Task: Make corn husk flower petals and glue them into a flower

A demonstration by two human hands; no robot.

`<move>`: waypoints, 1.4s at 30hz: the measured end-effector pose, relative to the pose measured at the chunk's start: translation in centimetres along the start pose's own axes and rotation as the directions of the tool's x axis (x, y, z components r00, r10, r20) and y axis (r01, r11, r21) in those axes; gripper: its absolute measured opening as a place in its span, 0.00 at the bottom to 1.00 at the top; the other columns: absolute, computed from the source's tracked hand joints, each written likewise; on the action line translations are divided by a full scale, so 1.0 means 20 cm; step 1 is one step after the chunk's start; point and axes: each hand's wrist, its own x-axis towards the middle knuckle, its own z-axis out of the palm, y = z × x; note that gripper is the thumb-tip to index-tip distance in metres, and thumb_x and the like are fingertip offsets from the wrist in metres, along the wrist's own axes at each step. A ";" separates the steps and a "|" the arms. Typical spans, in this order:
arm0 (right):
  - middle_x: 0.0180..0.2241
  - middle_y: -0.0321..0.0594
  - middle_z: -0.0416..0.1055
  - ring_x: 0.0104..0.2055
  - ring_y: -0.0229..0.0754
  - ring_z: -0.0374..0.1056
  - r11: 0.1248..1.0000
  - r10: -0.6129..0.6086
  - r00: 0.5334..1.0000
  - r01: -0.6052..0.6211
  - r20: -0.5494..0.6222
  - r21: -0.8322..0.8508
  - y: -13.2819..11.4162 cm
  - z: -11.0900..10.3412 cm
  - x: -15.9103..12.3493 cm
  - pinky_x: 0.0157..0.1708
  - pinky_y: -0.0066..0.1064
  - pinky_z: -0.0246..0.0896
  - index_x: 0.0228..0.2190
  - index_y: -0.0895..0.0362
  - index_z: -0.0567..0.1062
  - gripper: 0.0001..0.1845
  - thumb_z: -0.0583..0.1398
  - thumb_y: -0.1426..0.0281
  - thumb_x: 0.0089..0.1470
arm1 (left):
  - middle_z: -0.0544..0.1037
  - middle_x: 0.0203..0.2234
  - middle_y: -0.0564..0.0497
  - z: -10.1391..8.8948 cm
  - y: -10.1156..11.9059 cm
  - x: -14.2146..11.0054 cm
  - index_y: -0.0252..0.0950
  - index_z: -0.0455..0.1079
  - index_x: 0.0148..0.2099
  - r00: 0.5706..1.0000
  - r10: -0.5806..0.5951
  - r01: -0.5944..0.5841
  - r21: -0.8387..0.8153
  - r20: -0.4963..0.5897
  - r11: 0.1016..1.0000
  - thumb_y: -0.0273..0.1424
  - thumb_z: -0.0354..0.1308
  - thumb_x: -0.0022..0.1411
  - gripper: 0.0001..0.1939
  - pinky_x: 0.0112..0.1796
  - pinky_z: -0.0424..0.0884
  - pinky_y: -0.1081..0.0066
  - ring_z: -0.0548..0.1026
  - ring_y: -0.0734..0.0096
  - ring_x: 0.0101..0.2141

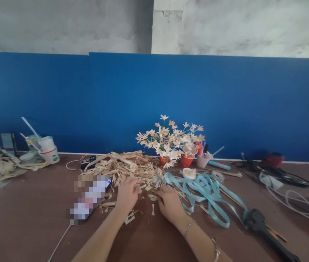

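Observation:
My left hand is over the front of a heap of dry, pale husk strips. Its fingers are bent together, and whatever is between them is too small to make out. To the right, my right hand is curled low over the table at the dark handle of a pair of scissors. The scissors' blades point away toward the heap, and the grip is partly hidden by the hand. Small cut scraps lie between the two hands. Light blue ribbon spreads in loose loops just right of my right hand.
Behind the heap, pale handmade flowers stand in red cups. A phone with a cable lies left. A black-handled tool and white cables are at right. A white cup stands far left; a blue partition rises behind.

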 end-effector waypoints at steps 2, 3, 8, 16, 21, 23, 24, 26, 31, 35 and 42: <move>0.35 0.41 0.69 0.41 0.44 0.60 1.000 0.009 1.000 -0.009 -0.014 -0.005 0.00 0.00 0.00 0.39 0.32 0.49 0.40 0.52 0.75 0.15 0.52 0.74 0.54 | 0.74 0.37 0.50 0.01 0.01 -0.01 0.42 0.74 0.35 0.997 0.026 -0.027 0.007 0.071 1.000 0.22 0.52 0.54 0.12 0.45 0.60 0.61 0.67 0.61 0.43; 0.35 0.41 0.69 0.41 0.44 0.60 1.000 0.012 1.000 -0.012 -0.014 -0.014 0.00 0.00 0.00 0.39 0.33 0.49 0.41 0.52 0.74 0.15 0.52 0.73 0.54 | 0.73 0.38 0.50 0.01 0.01 -0.01 0.42 0.75 0.33 0.993 0.041 -0.042 0.010 0.107 0.999 0.22 0.52 0.53 0.13 0.45 0.60 0.61 0.66 0.60 0.43; 0.35 0.41 0.67 0.42 0.44 0.58 0.999 -0.008 0.999 0.009 0.035 -0.036 -0.01 0.01 -0.01 0.40 0.33 0.48 0.37 0.52 0.76 0.14 0.53 0.74 0.53 | 0.70 0.42 0.49 0.02 0.05 -0.04 0.43 0.76 0.35 0.962 0.148 -0.151 -0.005 0.228 0.989 0.22 0.53 0.51 0.15 0.47 0.58 0.60 0.63 0.60 0.47; 0.33 0.40 0.68 0.40 0.43 0.59 0.999 -0.016 0.999 0.019 -0.052 0.047 0.01 0.02 -0.01 0.38 0.32 0.49 0.33 0.53 0.76 0.16 0.53 0.80 0.49 | 0.71 0.42 0.48 0.01 0.07 -0.05 0.42 0.76 0.29 0.960 0.181 -0.169 -0.075 0.214 0.983 0.17 0.48 0.47 0.19 0.46 0.59 0.58 0.63 0.59 0.47; 0.32 0.39 0.67 0.39 0.42 0.59 0.995 -0.052 0.992 0.061 -0.118 0.074 0.02 0.03 -0.01 0.38 0.31 0.49 0.30 0.55 0.75 0.14 0.53 0.81 0.48 | 0.72 0.40 0.50 -0.02 0.10 -0.06 0.44 0.76 0.26 0.923 0.291 -0.247 -0.194 0.251 0.949 0.16 0.48 0.43 0.20 0.47 0.60 0.60 0.64 0.61 0.46; 0.32 0.39 0.67 0.39 0.42 0.59 0.996 -0.061 0.989 0.069 -0.131 0.062 0.02 0.04 -0.01 0.38 0.31 0.49 0.28 0.55 0.74 0.13 0.53 0.81 0.48 | 0.72 0.40 0.51 -0.03 0.12 -0.07 0.47 0.77 0.29 0.890 0.353 -0.289 -0.242 0.288 0.926 0.15 0.48 0.42 0.23 0.47 0.60 0.60 0.64 0.62 0.45; 0.32 0.39 0.67 0.39 0.42 0.59 0.996 -0.063 0.988 0.072 -0.139 0.056 0.03 0.04 -0.01 0.37 0.31 0.49 0.28 0.56 0.74 0.12 0.53 0.81 0.48 | 0.72 0.39 0.51 -0.03 0.13 -0.07 0.48 0.77 0.28 0.876 0.370 -0.300 -0.251 0.309 0.920 0.15 0.49 0.41 0.23 0.47 0.61 0.61 0.64 0.63 0.44; 0.33 0.39 0.67 0.39 0.42 0.59 0.996 -0.064 0.986 0.073 -0.156 0.054 0.03 0.04 0.00 0.38 0.31 0.48 0.28 0.56 0.73 0.12 0.53 0.82 0.48 | 0.73 0.36 0.50 -0.05 0.13 -0.07 0.46 0.76 0.24 0.864 0.372 -0.306 -0.233 0.339 0.923 0.16 0.49 0.42 0.20 0.44 0.62 0.63 0.65 0.62 0.43; 0.33 0.38 0.68 0.39 0.42 0.59 0.996 -0.039 0.985 0.052 -0.166 0.074 0.04 0.04 0.00 0.38 0.32 0.47 0.30 0.55 0.74 0.13 0.53 0.81 0.48 | 0.73 0.27 0.48 -0.06 0.06 -0.02 0.39 0.72 0.16 0.953 0.143 -0.145 -0.013 0.267 0.989 0.16 0.51 0.44 0.16 0.41 0.61 0.63 0.67 0.62 0.38; 0.33 0.38 0.69 0.40 0.42 0.59 0.997 -0.011 0.984 0.024 -0.178 0.072 0.04 0.03 0.00 0.38 0.33 0.47 0.31 0.54 0.74 0.14 0.53 0.82 0.47 | 0.73 0.34 0.48 -0.05 0.01 0.00 0.40 0.75 0.26 0.986 0.114 -0.117 0.024 0.121 0.993 0.15 0.49 0.43 0.18 0.43 0.62 0.61 0.66 0.60 0.41; 0.33 0.38 0.69 0.40 0.43 0.60 0.997 0.003 0.976 0.015 -0.219 0.079 0.05 0.02 0.00 0.40 0.33 0.49 0.32 0.54 0.75 0.16 0.52 0.82 0.47 | 0.72 0.45 0.50 -0.04 0.01 -0.02 0.41 0.74 0.19 0.958 0.191 -0.191 -0.021 0.212 0.981 0.16 0.51 0.40 0.16 0.49 0.57 0.55 0.61 0.55 0.51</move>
